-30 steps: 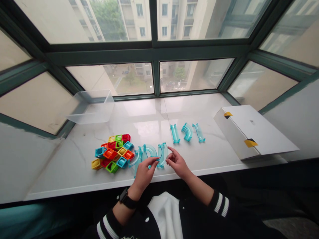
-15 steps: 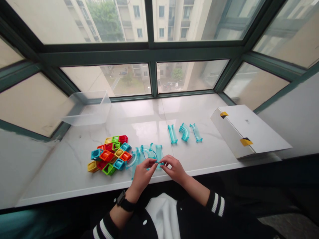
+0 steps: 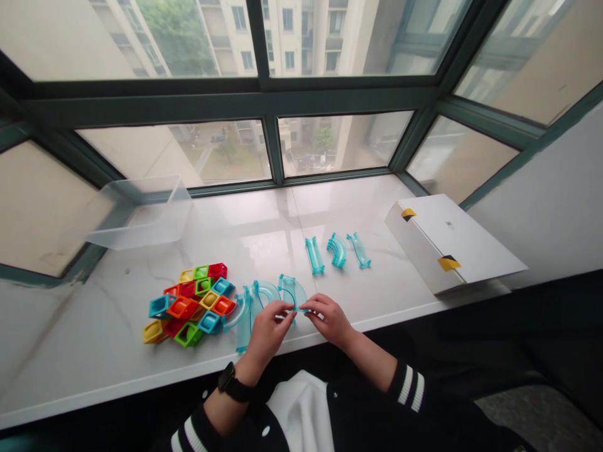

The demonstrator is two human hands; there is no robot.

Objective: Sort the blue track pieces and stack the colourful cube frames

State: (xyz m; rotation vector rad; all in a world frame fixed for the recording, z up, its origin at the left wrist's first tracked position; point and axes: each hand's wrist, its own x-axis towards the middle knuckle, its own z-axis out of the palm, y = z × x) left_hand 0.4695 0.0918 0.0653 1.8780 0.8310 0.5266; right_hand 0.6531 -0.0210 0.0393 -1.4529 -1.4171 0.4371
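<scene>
L hand and R hand are close together, low over the white marble sill, with fingers curled and not spread wide. L fingertips and R fingertips pinch nearly shut at the lower edge of a clear teal track piece – both hands seem to hold it at about the same spot. This piece is on the sill near its front edge, just past the L hand's knuckles.

Just beside it is a curved teal track piece, and a further teal piece sits next to the L hand; cannot tell if these are clipped together. Left of them, almost touching, is a heap of colored square blocks – red, orange, yellow, green, blue.

Farther back, well apart from the hands, are 3 loose teal pieces: straight one, curved one, slim one. Clear plastic box stands at back left by the window, white flat box w/ yellow-and-black tape lies at right. Black watch is on L wrist.
</scene>
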